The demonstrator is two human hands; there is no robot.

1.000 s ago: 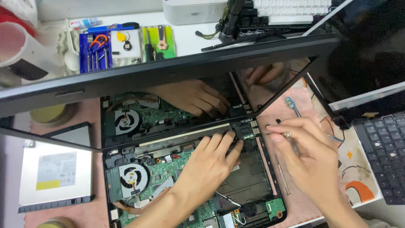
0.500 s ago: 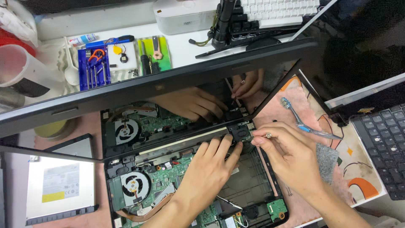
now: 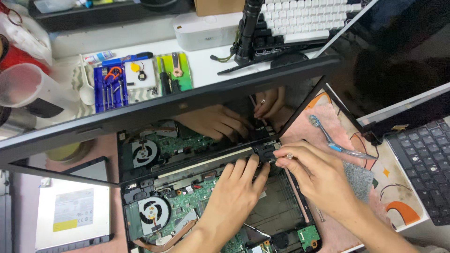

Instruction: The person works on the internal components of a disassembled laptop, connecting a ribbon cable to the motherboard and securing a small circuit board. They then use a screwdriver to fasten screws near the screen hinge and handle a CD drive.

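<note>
Since half a second back the right hand [image 3: 318, 175] has slid closer to the hinge [image 3: 265, 151] of the opened laptop [image 3: 211, 206], fingers pinched at it, though what they grip I can't tell. Left hand [image 3: 236, 194] rests flat, fingers spread on the board beside it, holding nothing.

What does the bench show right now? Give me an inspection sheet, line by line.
Surface: patterned work mat under the job, white desk behind.
Job's things: opened laptop, board and cooling fan exposed, glossy screen tilted up, mirroring the hands.
Clutter: blue toothbrush, grey pad, blue tool kit, optical drive, clear cup.
Hands: left hand flat on the board by the hinge; right hand pinching at the hinge, any part held too small to tell.
Cables: thin wires inside the laptop.
Surroundings: white keyboard, second laptop.
</note>
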